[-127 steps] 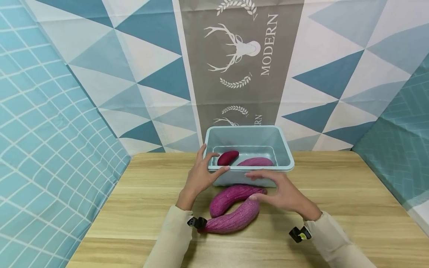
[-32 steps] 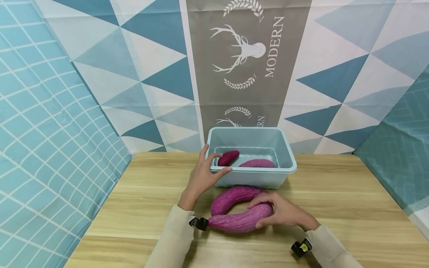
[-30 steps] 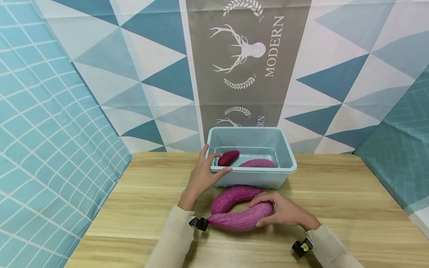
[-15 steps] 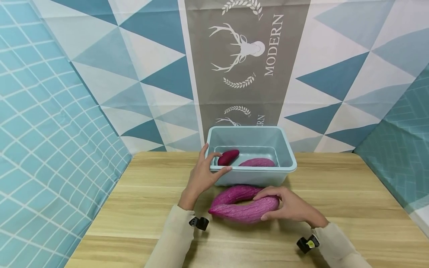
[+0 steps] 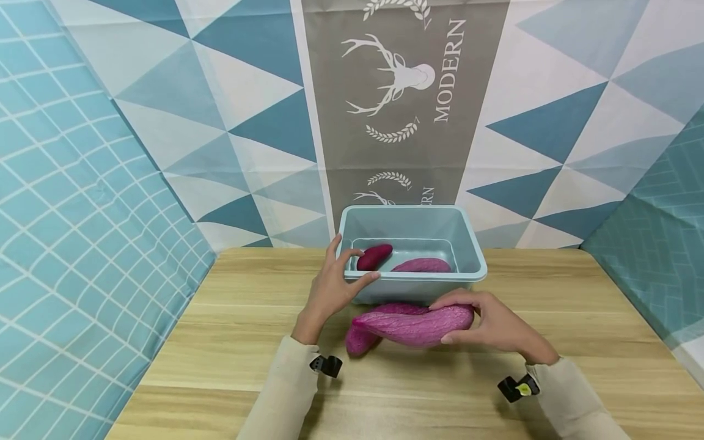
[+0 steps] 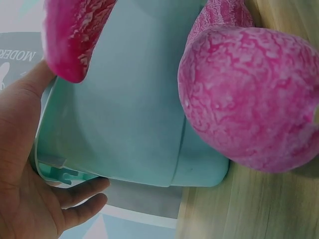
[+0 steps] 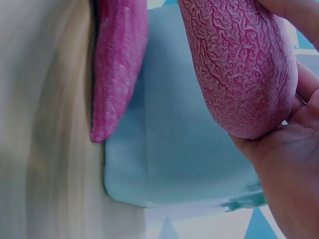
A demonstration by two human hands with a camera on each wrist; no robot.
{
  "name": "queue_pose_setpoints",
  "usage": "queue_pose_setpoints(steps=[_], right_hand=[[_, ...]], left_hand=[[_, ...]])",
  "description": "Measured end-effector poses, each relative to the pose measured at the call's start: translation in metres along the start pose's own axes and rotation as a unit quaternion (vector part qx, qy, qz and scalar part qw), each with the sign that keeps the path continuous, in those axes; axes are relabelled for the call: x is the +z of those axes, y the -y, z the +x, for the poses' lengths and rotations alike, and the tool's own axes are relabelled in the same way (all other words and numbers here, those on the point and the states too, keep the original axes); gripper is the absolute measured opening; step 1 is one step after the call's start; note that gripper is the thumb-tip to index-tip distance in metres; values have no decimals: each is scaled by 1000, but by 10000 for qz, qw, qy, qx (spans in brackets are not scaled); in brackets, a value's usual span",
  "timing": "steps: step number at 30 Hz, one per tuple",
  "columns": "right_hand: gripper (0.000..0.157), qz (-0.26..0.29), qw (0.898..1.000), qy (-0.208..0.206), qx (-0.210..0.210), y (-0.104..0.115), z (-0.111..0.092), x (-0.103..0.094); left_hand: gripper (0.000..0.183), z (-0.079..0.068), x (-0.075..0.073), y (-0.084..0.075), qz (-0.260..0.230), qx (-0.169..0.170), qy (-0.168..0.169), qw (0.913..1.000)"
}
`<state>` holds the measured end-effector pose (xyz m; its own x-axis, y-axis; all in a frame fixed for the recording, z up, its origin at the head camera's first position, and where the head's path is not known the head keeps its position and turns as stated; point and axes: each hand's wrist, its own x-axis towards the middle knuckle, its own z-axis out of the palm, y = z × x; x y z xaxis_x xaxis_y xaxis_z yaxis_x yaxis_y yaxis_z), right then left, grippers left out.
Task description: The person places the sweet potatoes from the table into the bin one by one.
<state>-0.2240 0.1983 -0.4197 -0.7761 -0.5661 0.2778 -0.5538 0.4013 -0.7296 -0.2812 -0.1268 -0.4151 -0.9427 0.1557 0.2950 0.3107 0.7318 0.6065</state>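
Note:
My right hand (image 5: pixel 495 324) grips a long purple sweet potato (image 5: pixel 415 329) by its thick right end, thumb below and fingers above. Its tapered end points left, raised over a second curved purple sweet potato (image 5: pixel 360 341) lying on the table against the bin's front. In the right wrist view, the held sweet potato (image 7: pixel 239 69) hangs in front of the bin, beside the lying sweet potato (image 7: pixel 119 64). My left hand (image 5: pixel 330 293) holds the front left corner of the light blue plastic bin (image 5: pixel 418 287), thumb on the front rim, fingers over the side; its thumb is hidden in the left wrist view.
Inside the bin lie a small dark red sweet potato (image 5: pixel 375 257) and a pink-purple sweet potato (image 5: pixel 422 265). A wooden table (image 5: pixel 231 342) carries everything. Patterned cloth (image 5: pixel 401 122) hangs close behind the bin, with tiled-pattern cloth (image 5: pixel 82 214) on the left.
My right hand came down, took hold of the front sweet potato and raised it, shifting it up and right towards the bin. My left hand has stayed at the bin's corner.

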Motion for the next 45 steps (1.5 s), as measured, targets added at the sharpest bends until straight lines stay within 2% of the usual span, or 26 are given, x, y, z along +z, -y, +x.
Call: queue_pose_setpoints(steps=[16,24,31,37,45], right_hand=[[46,7,9992,-383,89,15,3,-19],[47,-104,9980,-573,254,17,6,-24],[45,-118,9962,-736,451,18,10,-26],[45,-79,9946,-892,516,18,16,-29],[45,2,9938,-958,573,18,25,-32]], left_hand=[[60,2,-1,1,-33,20,-49,10000],[61,1,0,1,88,-101,-61,9999],[52,1,0,3,247,32,-173,9995],[49,0,0,3,144,76,-92,9998],[55,0,0,1,105,1,-79,9999]])
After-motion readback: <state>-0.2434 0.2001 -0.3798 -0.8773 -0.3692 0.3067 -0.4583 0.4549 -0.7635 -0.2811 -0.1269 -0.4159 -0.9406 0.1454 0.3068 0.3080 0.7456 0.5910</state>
